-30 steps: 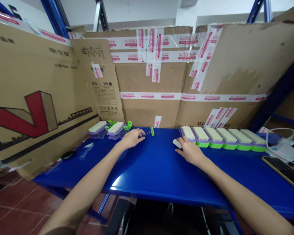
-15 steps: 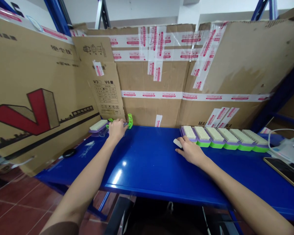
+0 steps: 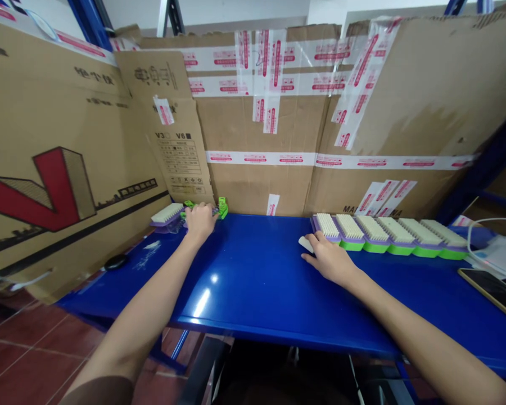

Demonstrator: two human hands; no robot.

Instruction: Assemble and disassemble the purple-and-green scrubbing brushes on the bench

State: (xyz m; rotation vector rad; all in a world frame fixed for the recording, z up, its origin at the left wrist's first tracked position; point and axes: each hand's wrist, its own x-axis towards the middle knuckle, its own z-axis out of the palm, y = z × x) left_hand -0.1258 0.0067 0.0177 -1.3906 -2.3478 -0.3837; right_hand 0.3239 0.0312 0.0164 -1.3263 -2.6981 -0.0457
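Observation:
My left hand (image 3: 199, 222) reaches to the back left of the blue table, fingers curled down over a green plastic part (image 3: 223, 208) that shows on both sides of it. The hand hides its middle. Left of it lies a purple brush (image 3: 167, 214) with pale bristles, bristles up, beside some clear plastic. My right hand (image 3: 328, 257) rests low over the table, with a smooth white rounded piece (image 3: 306, 244) between thumb and fingers. Its fingertips are close to the leftmost brush (image 3: 327, 226) of a row; whether they touch it I cannot tell.
Several purple-and-green brushes (image 3: 398, 230) stand in a row at the back right. A phone (image 3: 493, 292) and a white charger with cable (image 3: 495, 253) lie at the right edge. A black round object (image 3: 116, 262) sits at left. Taped cardboard (image 3: 261, 185) walls the back.
The view has shifted slightly, with the cardboard sitting a little higher in it. Both hands keep their places by the green part and the white piece.

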